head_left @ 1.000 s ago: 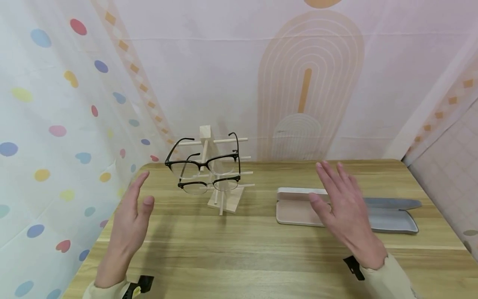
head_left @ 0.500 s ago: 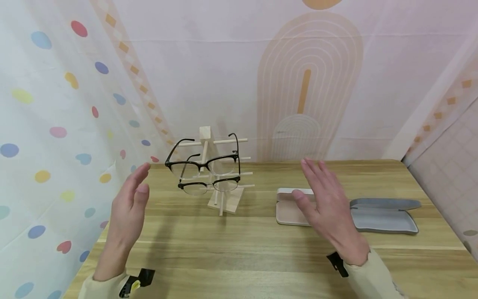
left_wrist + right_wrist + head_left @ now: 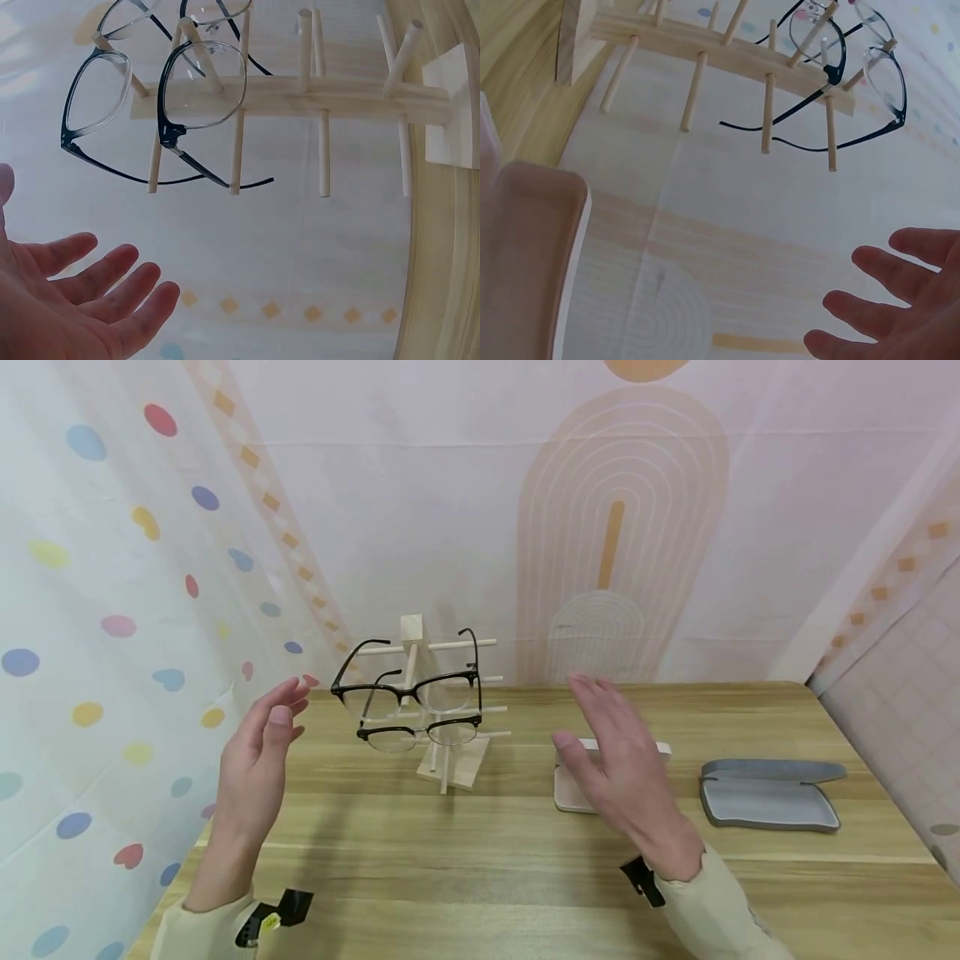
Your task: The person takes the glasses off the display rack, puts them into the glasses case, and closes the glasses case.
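Wooden stand (image 3: 429, 660) on the desk (image 3: 480, 868) in the head view, two black-rimmed glasses (image 3: 407, 692) hung on it, my left hand (image 3: 253, 777) and right hand (image 3: 626, 777) either side. Right one's blocking part of an open pinkish case (image 3: 572, 793); open grey case (image 3: 772, 802) further right. Left wrist cam: fingers (image 3: 105, 271) apart, bit bent. Right wrist cam: fingers (image 3: 896, 274) apart too.

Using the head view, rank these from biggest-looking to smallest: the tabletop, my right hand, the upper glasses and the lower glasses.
1. tabletop
2. right hand
3. upper glasses
4. lower glasses
The upper glasses look only slightly bigger, perhaps just from being nearer the camera.
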Action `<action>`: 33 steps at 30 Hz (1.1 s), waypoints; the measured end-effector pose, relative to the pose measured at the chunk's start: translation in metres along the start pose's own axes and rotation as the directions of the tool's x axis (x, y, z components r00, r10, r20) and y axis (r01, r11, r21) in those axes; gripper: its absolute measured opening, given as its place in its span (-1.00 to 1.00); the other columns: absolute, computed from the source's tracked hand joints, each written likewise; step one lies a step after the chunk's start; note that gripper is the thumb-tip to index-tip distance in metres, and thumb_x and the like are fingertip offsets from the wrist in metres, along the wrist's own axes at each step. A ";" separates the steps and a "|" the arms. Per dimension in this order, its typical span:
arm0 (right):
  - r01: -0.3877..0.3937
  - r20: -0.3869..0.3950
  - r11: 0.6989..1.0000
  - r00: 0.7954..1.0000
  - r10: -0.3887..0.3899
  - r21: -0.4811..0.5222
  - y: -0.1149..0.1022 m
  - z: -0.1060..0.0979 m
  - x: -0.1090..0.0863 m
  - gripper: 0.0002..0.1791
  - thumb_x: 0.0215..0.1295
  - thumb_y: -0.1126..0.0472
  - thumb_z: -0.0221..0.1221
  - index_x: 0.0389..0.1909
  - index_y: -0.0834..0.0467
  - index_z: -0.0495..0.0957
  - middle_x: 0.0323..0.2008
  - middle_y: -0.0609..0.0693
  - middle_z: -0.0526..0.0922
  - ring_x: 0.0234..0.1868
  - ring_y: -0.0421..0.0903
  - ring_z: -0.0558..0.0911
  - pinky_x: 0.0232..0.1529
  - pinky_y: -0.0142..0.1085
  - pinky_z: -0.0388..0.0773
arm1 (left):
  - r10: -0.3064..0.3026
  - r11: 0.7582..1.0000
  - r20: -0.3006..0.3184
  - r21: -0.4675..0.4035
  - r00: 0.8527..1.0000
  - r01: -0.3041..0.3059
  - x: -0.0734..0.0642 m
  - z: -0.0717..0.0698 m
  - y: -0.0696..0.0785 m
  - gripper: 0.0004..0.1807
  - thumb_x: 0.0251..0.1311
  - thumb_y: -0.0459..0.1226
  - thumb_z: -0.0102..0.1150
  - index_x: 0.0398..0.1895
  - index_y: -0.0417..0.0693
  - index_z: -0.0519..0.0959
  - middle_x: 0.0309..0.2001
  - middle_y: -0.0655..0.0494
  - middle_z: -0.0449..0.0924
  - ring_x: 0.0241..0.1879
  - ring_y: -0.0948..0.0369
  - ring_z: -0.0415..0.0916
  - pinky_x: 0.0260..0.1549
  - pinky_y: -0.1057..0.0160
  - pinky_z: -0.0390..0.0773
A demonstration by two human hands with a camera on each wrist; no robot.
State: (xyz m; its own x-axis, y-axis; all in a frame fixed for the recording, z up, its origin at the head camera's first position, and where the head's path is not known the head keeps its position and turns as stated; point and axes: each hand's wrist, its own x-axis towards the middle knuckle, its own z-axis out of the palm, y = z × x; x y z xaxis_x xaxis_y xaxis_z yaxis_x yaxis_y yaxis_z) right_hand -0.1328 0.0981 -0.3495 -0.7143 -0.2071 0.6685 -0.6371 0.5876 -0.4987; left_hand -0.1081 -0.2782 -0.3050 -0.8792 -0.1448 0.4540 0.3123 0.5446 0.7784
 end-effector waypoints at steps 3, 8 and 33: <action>-0.004 0.006 1.000 1.000 0.004 0.026 -0.006 0.004 0.006 -0.14 0.58 -0.37 -0.20 0.51 0.25 0.33 0.47 0.13 0.41 0.53 0.15 0.29 0.50 0.13 0.18 | -0.002 1.000 0.004 -0.022 1.000 0.003 0.002 0.000 0.002 -0.53 0.67 -0.19 -0.26 0.51 -0.06 0.38 0.32 0.20 0.50 0.28 0.29 0.44 0.09 0.55 0.47; -0.011 0.022 0.998 1.000 0.009 0.069 -0.017 0.011 0.016 -0.13 0.57 -0.40 -0.25 0.53 0.19 0.31 0.49 0.09 0.39 0.53 0.11 0.29 0.50 0.12 0.21 | -0.016 0.999 0.016 -0.028 1.000 0.017 0.004 0.000 0.004 -0.52 0.67 -0.17 -0.25 0.51 -0.11 0.37 0.28 0.16 0.50 0.25 0.32 0.45 0.08 0.56 0.48; -0.154 0.081 0.955 0.987 0.138 0.253 -0.045 0.033 0.048 -0.27 0.61 -0.32 -0.22 0.55 0.06 0.32 0.46 -0.11 0.43 0.46 -0.10 0.39 0.45 -0.06 0.33 | -0.081 0.971 0.071 -0.221 0.994 0.095 0.017 0.007 0.009 -0.45 0.62 -0.08 -0.08 0.50 -0.20 0.34 0.13 0.21 0.57 0.12 0.27 0.57 0.02 0.53 0.57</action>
State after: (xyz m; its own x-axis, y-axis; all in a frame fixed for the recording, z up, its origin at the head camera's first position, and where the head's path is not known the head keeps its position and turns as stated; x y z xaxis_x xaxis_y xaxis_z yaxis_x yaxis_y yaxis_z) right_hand -0.1485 0.0358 -0.3133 -0.8164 -0.1867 0.5464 -0.5716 0.3958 -0.7188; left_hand -0.1231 -0.2696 -0.2935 -0.9250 -0.1296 0.3572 0.2990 0.3320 0.8947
